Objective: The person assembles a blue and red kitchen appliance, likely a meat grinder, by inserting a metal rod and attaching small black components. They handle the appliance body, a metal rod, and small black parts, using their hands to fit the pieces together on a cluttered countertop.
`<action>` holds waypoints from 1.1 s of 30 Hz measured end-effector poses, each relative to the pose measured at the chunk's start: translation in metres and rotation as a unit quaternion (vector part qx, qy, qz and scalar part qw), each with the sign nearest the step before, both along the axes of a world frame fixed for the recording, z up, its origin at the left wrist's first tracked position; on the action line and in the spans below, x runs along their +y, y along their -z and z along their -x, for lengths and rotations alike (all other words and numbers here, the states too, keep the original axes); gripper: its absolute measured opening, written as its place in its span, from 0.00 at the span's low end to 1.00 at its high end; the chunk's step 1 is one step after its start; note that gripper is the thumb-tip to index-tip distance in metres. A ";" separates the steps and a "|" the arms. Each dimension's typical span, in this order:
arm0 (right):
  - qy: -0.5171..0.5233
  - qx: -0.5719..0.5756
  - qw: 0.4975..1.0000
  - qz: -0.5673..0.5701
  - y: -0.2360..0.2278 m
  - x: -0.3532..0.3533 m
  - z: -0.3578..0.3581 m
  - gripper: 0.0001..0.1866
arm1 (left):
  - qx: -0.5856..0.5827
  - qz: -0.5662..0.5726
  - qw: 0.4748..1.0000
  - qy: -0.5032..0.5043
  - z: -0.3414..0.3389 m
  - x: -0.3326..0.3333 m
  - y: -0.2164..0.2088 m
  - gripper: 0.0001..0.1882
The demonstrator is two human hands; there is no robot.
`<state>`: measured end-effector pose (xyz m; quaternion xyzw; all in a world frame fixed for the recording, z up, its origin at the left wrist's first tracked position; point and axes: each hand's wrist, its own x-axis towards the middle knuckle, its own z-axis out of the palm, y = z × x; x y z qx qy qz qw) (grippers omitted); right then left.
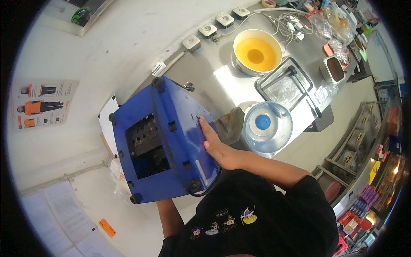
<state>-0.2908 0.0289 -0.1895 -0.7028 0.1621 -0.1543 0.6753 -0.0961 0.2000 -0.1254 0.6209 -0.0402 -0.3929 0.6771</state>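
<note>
Housing, blue, is held tilted at 9 o'clock with its footed face exposed; the left hand is hidden behind it, grip indeterminable, while the right hand lies flat with fingers extended against the side, apparently steadying the tilt. On the table, bowl at 1 o'clock, clear tub at 3 and metal tray at 2 restrict clearance.

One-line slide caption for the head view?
Right hand resting on a tilted blue machine, its black-footed underside showing, near a steel worktop.
</note>
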 end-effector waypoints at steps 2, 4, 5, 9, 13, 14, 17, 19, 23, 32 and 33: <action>-0.002 -0.006 1.000 0.011 0.001 0.008 -0.003 0.41 | -0.001 -0.010 1.000 -0.009 0.002 0.006 -0.003 0.35; -0.001 -0.010 1.000 0.029 0.004 0.014 -0.006 0.42 | -0.002 -0.019 1.000 -0.014 0.004 0.013 -0.005 0.35; -0.002 -0.011 0.999 0.043 0.005 0.015 -0.008 0.42 | 0.001 -0.020 1.000 -0.016 0.005 0.013 -0.005 0.35; -0.019 -0.028 0.992 0.119 0.016 0.005 -0.005 0.42 | 0.004 -0.031 0.999 -0.032 0.005 0.021 -0.010 0.34; 0.022 -0.093 0.994 0.046 0.019 0.005 -0.019 0.42 | 0.011 -0.024 0.999 -0.036 0.002 0.018 -0.015 0.34; 0.026 -0.084 0.996 0.004 0.016 0.005 -0.021 0.43 | 0.014 -0.022 0.999 -0.036 0.001 0.017 -0.018 0.34; 0.043 -0.043 0.988 -0.142 -0.001 0.005 -0.030 0.44 | 0.027 -0.013 0.999 -0.042 -0.005 0.012 -0.024 0.34; 0.061 0.004 0.962 -0.266 -0.014 0.003 -0.033 0.45 | 0.047 -0.013 0.998 -0.043 -0.010 0.005 -0.031 0.34; 0.117 0.090 0.847 -0.511 -0.012 -0.018 -0.021 0.38 | 0.144 -0.009 0.989 -0.026 -0.027 -0.029 -0.044 0.34; 0.075 0.153 0.828 -0.535 0.000 -0.092 -0.077 0.24 | 0.297 -0.012 0.954 -0.036 -0.077 -0.090 0.016 0.28; 0.080 0.158 0.822 -0.541 0.008 -0.099 -0.080 0.25 | 0.292 0.043 0.955 -0.020 -0.085 -0.096 0.065 0.27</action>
